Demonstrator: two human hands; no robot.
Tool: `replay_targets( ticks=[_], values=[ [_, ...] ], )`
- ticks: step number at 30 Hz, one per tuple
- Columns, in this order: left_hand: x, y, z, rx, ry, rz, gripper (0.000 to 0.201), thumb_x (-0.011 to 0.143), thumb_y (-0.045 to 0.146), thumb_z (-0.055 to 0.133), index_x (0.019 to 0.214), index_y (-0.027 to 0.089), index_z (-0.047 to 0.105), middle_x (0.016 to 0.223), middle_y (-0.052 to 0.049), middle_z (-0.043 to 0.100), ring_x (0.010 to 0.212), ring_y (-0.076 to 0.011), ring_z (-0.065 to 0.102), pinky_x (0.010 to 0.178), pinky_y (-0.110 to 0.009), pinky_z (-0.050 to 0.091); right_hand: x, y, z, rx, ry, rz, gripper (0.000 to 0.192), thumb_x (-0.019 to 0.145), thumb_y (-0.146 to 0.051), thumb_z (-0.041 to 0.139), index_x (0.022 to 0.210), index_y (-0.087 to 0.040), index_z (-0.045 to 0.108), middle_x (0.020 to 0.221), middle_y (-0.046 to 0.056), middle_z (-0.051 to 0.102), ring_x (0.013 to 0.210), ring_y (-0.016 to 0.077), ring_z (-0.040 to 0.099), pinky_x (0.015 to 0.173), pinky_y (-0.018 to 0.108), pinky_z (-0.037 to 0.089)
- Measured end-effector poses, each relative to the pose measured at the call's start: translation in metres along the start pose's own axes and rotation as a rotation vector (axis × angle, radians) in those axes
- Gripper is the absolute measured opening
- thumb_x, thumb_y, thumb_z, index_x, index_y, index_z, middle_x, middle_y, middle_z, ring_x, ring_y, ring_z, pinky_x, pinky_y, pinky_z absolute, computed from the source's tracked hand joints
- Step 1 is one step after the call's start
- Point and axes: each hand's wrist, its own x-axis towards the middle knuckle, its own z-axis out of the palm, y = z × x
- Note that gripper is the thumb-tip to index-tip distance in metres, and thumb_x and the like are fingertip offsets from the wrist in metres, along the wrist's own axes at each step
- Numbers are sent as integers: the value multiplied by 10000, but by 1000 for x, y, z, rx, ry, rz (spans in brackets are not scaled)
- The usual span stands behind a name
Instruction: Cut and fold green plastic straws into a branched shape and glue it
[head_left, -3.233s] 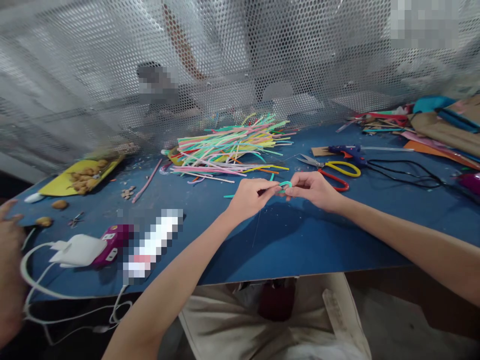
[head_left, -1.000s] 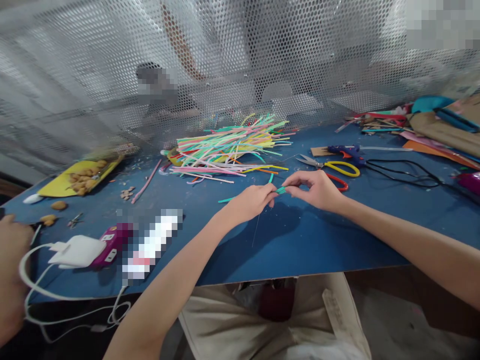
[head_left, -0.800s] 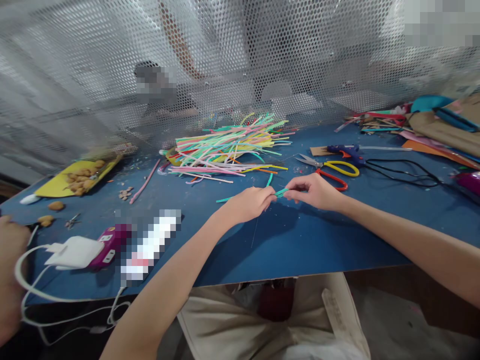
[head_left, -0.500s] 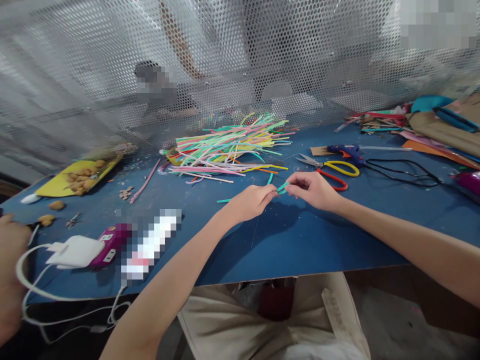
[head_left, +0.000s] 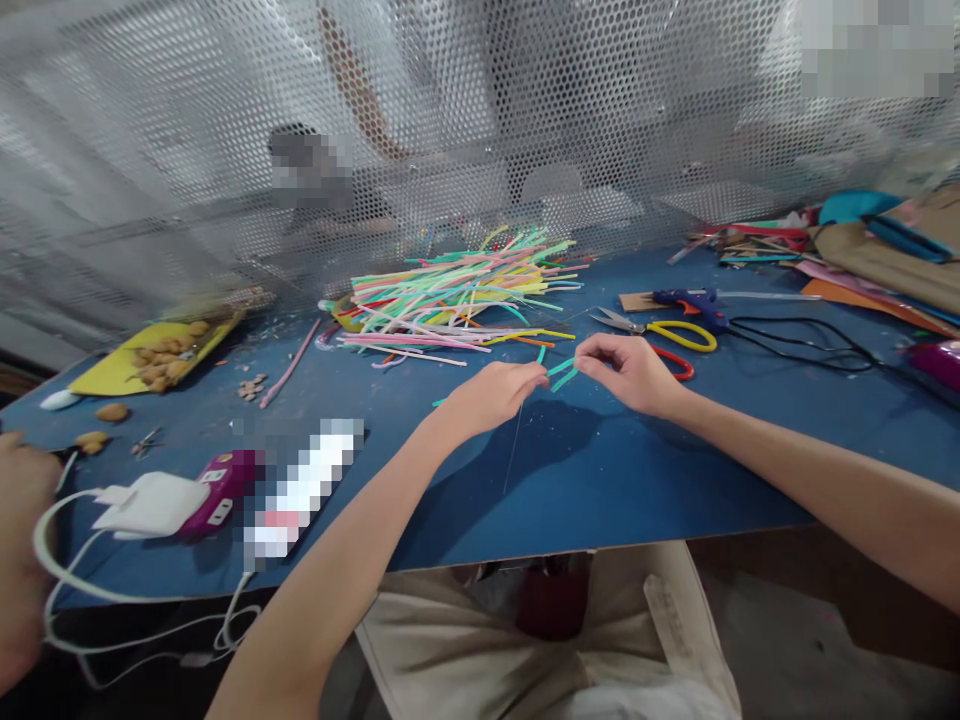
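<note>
The teal strip (head_left: 564, 381) is looking matt and soft, perhaps fuzzy, though it is showing too small to be sure. The desk (head_left: 615, 480) is presenting a smooth, dull blue surface. The perforated screen (head_left: 600, 110) is giving off a silvery metal sheen. The scissors (head_left: 637, 328) are pairing bare metal blades with smooth plastic handles. The charger (head_left: 154, 502) is showing smooth white plastic; the trousers (head_left: 442, 640) are wrinkling in matt cloth.

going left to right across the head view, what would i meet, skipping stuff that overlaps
Another person's hand, brown oval lump, purple rectangular block, pink fuzzy stick, left hand, green fuzzy strands in the gap, right hand, thin translucent stick, shiny purple object.
</note>
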Motion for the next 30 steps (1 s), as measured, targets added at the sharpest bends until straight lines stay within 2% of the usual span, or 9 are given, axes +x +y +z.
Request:
replay_targets(
  ticks=[4,6,9,12,15,19,24,30],
  values=[
    [-2,-9,3,72,1,21,325,1063,254,343,1133,185,652,1053,-82,746,1006,-199,706,907,-322,519,2,2,1,-14,-11,-6,232,944,-387,584,868,-184,666,749,11,639,672,140,522,649,288,434],
    [-3,-7,6,99,47,5,359,1069,277,331,1260,154,608,1163,-124,722,1083,-226,688,970,-366,517,2,2,1,-14,-11,-2,229,940,-385,588,864,-185,667,755,14,648,678,143,528,654,289,438],
    [-2,6,9,62,106,-36,480,1076,363,343,1499,144,406,1391,-170,615,1198,-253,652,1040,-404,507,1,1,4,-18,-22,-10,212,932,-371,598,861,-186,674,763,12,656,679,141,527,661,287,440],
    [2,22,16,93,134,-35,568,1073,423,354,1571,161,279,1447,-180,568,1236,-283,642,993,-401,542,-1,0,7,-18,-44,-11,185,925,-337,600,855,-187,682,755,5,650,679,138,527,665,285,438],
    [7,30,23,269,165,-26,543,1082,408,325,1547,128,317,1349,-186,624,1129,-291,693,882,-383,573,-3,-2,9,4,-47,7,186,919,-330,600,844,-181,683,750,5,648,686,138,531,672,285,441],
    [11,28,26,474,191,34,477,1081,421,352,1406,97,481,1131,-157,692,1006,-263,725,815,-345,567,-2,-2,9,78,-32,93,226,896,-373,631,823,-170,698,741,8,660,666,136,531,656,287,441],
    [14,25,24,623,204,104,358,1089,309,345,1260,89,570,973,-123,688,913,-231,728,747,-322,542,1,0,8,209,-38,177,257,877,-418,668,834,-169,717,709,3,655,616,123,521,608,281,422],
    [14,21,25,700,253,158,309,1089,209,331,1216,105,592,897,-73,681,856,-200,715,754,-316,513,2,3,5,226,-28,185,265,868,-430,683,823,-169,702,672,-4,629,590,116,511,580,274,419]
  ],
)
